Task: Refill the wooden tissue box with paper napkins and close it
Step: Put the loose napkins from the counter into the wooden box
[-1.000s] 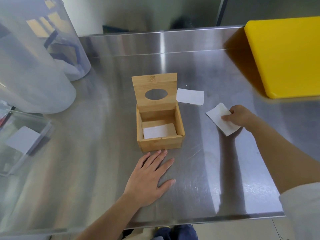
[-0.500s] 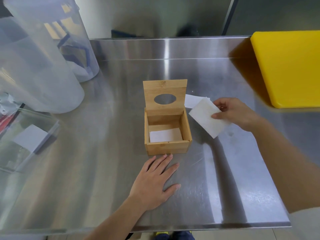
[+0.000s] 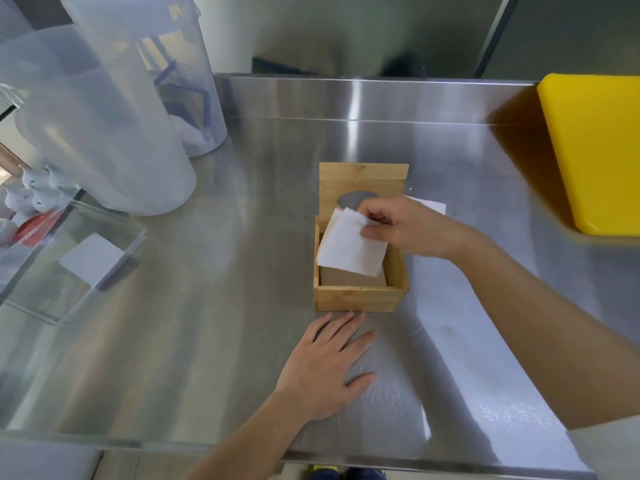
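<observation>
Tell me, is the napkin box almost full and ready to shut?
Not yet. The right hand holds a napkin over the open wooden box; I cannot see what lies under it. Another napkin waits on the table behind. The lid stands upright, still to close. The left hand rests flat.

You have one wooden tissue box with one hinged lid and one oval hole in it. Count two white paper napkins in view: one napkin pinched over the box, one second napkin on the steel. You have two hands: left hand, right hand. There are two translucent plastic containers, one yellow cutting board, and one clear acrylic holder.
</observation>
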`<control>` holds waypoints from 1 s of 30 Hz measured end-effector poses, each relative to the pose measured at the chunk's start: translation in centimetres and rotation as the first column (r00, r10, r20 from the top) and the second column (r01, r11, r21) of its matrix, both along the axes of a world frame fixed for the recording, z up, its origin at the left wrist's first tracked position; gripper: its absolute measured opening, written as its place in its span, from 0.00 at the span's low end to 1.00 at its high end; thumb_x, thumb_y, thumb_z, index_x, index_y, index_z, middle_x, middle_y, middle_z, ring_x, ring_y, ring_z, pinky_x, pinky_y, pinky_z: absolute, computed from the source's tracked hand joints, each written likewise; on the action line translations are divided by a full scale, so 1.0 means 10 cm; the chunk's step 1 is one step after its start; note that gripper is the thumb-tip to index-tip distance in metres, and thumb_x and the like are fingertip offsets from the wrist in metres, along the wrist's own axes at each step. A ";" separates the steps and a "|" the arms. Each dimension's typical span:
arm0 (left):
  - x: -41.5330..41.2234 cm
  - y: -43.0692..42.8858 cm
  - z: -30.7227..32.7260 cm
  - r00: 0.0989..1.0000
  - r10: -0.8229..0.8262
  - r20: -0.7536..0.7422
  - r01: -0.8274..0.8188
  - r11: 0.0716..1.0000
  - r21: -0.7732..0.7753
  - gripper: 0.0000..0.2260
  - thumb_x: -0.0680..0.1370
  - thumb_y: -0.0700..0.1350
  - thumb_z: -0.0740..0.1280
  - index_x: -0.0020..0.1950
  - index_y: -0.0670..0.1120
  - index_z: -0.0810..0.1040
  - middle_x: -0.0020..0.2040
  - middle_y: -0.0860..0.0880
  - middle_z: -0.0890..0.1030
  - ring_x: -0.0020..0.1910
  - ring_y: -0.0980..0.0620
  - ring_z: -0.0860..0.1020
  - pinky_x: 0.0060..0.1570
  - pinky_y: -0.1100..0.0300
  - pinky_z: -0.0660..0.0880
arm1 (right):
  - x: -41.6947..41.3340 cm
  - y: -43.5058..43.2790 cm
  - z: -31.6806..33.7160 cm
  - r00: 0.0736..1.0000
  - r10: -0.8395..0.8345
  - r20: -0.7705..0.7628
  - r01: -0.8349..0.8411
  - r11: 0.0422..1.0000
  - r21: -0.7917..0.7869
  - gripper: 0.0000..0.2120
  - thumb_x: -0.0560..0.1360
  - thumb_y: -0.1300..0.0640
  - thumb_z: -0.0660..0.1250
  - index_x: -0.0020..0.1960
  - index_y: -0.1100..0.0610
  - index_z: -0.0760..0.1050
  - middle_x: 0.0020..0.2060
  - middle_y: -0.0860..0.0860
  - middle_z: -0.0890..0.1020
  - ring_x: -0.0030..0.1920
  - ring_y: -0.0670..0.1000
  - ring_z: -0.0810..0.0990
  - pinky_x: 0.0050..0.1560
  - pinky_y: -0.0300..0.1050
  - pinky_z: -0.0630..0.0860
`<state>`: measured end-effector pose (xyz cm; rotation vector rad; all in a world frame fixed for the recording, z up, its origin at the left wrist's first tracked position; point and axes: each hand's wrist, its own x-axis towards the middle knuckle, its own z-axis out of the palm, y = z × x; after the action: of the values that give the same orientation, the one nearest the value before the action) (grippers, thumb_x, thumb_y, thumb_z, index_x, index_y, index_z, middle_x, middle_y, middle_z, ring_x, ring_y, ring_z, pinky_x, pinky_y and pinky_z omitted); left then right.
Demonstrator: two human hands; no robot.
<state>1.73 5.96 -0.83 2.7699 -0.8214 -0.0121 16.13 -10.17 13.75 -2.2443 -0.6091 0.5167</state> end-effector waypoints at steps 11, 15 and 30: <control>0.00 0.00 -0.01 1.000 0.000 0.013 0.000 1.000 0.009 0.24 0.77 0.63 0.56 0.69 0.53 0.70 0.71 0.50 0.71 0.71 0.52 0.66 0.68 0.52 0.56 | 0.17 0.25 -0.29 0.983 0.176 -0.060 -0.184 0.868 -0.462 0.13 0.75 0.68 0.56 0.34 0.58 0.63 0.31 0.50 0.67 0.33 0.49 0.64 0.34 0.43 0.61; 0.01 0.00 0.00 1.000 -0.005 0.022 0.005 1.000 0.007 0.24 0.77 0.63 0.56 0.69 0.54 0.69 0.70 0.50 0.71 0.71 0.51 0.66 0.68 0.52 0.56 | 0.18 0.35 -0.38 0.963 0.257 -0.077 -0.248 0.748 -0.616 0.10 0.74 0.67 0.55 0.43 0.60 0.74 0.40 0.55 0.77 0.41 0.53 0.72 0.38 0.45 0.67; 0.01 0.01 0.01 1.000 -0.006 0.003 0.006 1.000 -0.002 0.24 0.77 0.63 0.54 0.70 0.53 0.68 0.71 0.49 0.70 0.71 0.51 0.65 0.68 0.52 0.55 | 0.10 0.43 -0.55 0.956 0.293 0.005 -0.227 0.748 -0.624 0.13 0.76 0.60 0.60 0.60 0.57 0.70 0.55 0.55 0.77 0.49 0.55 0.76 0.48 0.50 0.75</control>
<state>1.83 6.05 -0.68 2.7664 -0.8298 -0.0084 17.14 -5.90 8.21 -2.8386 -0.9205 0.8451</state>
